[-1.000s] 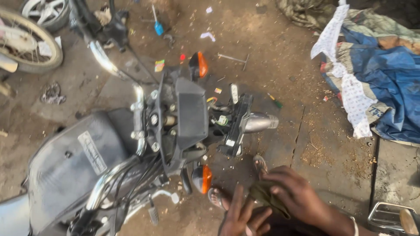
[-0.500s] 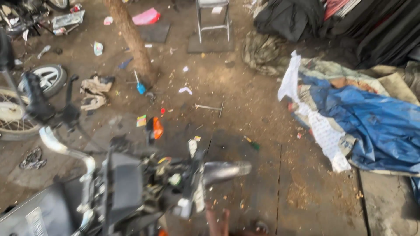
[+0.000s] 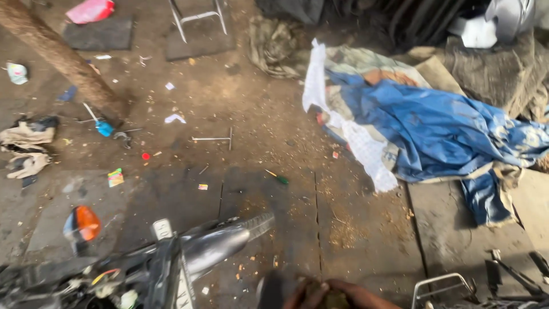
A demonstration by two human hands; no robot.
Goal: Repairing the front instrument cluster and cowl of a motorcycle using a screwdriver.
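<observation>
- Head view, change noted: compared with the pictures of a second and half a second ago, the view is seen to have lifted up the floor (image 3: pixel 286 229). The motorcycle (image 3: pixel 189 257) is now cut by the lower left edge, and more of the blue tarpaulin (image 3: pixel 440 126) is taken in.
- Head view, consequence: the hands are almost lost at the bottom edge, so what they are handling can barely be checked from here.
- Head view, hands: the left hand (image 3: pixel 306 293) and right hand (image 3: pixel 366 296) are found close together, touching a dull green wad (image 3: pixel 334 300), possibly cloth. The fingers (image 3: pixel 318 286) appear curled, but blur and cropping apply. Whether the wad is gripped cannot be told.
- Head view, location: the wad is placed at bottom centre, just right of the motorcycle's silver part (image 3: pixel 223 243).
- Head view, surroundings: an orange indicator lamp (image 3: pixel 86 223), a green-handled screwdriver (image 3: pixel 278 178), a T-shaped wrench (image 3: pixel 213 138) and a wire frame (image 3: pixel 440 284) are recorded.
</observation>
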